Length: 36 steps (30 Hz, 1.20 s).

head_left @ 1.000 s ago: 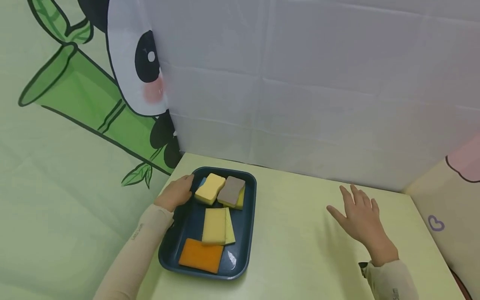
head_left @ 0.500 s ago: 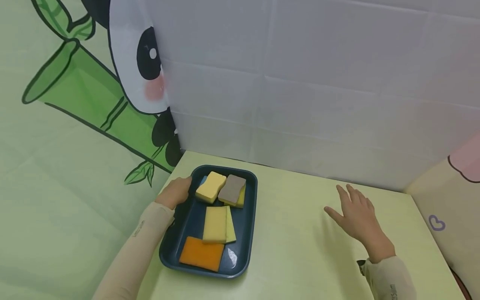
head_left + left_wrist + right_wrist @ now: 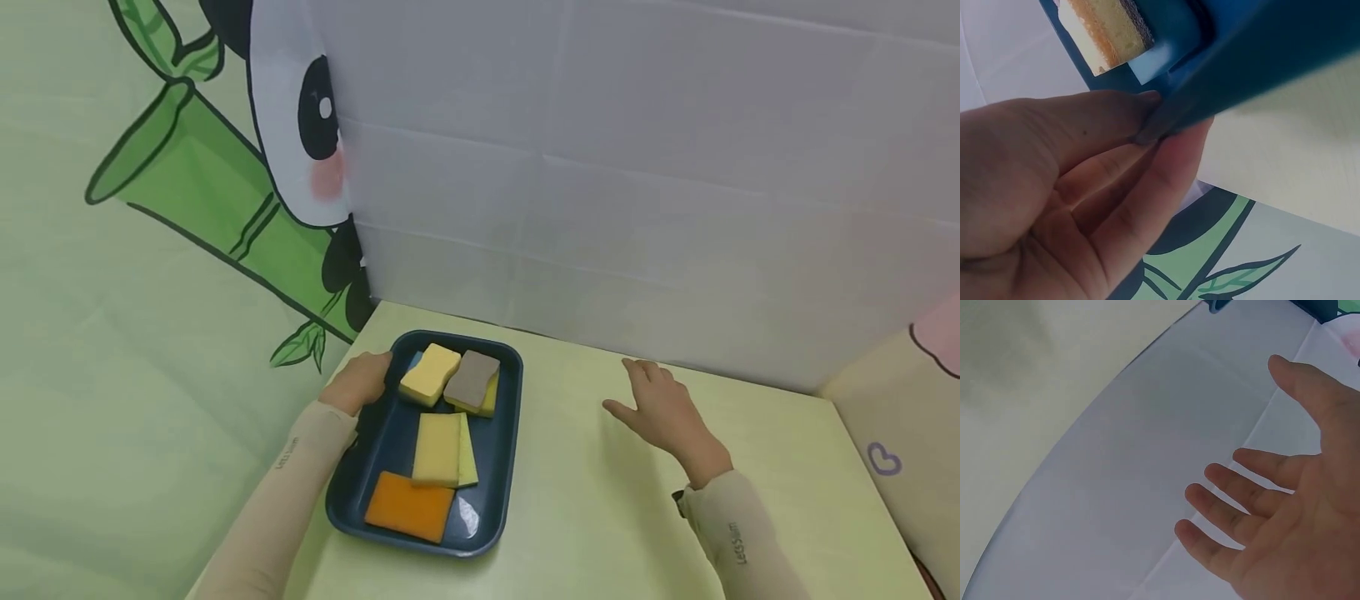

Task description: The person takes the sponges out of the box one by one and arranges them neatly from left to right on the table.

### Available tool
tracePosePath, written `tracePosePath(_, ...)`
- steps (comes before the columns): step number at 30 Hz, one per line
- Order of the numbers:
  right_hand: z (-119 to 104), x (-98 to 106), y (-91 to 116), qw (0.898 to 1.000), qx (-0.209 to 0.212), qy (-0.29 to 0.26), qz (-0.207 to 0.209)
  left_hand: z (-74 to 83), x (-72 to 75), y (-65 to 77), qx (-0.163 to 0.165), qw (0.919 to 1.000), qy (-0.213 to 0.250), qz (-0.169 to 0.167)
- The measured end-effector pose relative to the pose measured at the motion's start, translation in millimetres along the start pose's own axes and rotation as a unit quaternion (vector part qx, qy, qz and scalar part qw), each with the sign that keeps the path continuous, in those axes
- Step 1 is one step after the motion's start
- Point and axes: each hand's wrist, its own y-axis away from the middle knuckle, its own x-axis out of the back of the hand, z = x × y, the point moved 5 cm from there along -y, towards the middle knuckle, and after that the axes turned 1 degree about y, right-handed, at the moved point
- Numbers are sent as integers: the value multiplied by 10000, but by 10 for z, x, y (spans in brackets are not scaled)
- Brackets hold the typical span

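A dark blue tray stands on the left part of the table. My left hand pinches its left rim between thumb and fingers, as the left wrist view shows up close. Inside lie a yellow sponge, a grey-topped sponge, a pale yellow sponge partly covering a thinner yellow piece, and an orange flat pad. A bit of something blue shows behind the first sponge. To the right of the tray, my right hand hovers over the table with fingers extended, touching nothing.
The pale yellow table meets a whitish cloth wall at its back edge. On the left hangs a green cloth with bamboo and panda drawings. Another printed cloth borders the right side.
My right hand has moved left, closer to the tray. The left hand keeps its grip on the rim. The head view has shifted slightly; the sponges stay in place within the tray.
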Motion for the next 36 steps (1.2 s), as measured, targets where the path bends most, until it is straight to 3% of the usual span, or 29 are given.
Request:
tracePosePath(6, -339, -248, -408, 9990, 362, -112, -234, -82, 7, -18, 102, 9999, -45, 67)
tracePosePath(11, -713, -441, -668, 9967, 544, -178, -571, -105, 35, 11, -15, 9999, -56, 124)
tracePosePath(20, -1276, -760, -998, 9916, 704, -116, -1082, -122, 49, 50, -77, 9999, -39, 142)
tracePosePath(30, -1525, -1139, -1294, 9878, 853, -334, -1263, -126, 42, 46, 37, 9998, -155, 85)
tracePosePath(36, -1576, -1296, -1398, 9857, 687, -517, -1450, -127, 27, 46, -58, 9999, -100, 113)
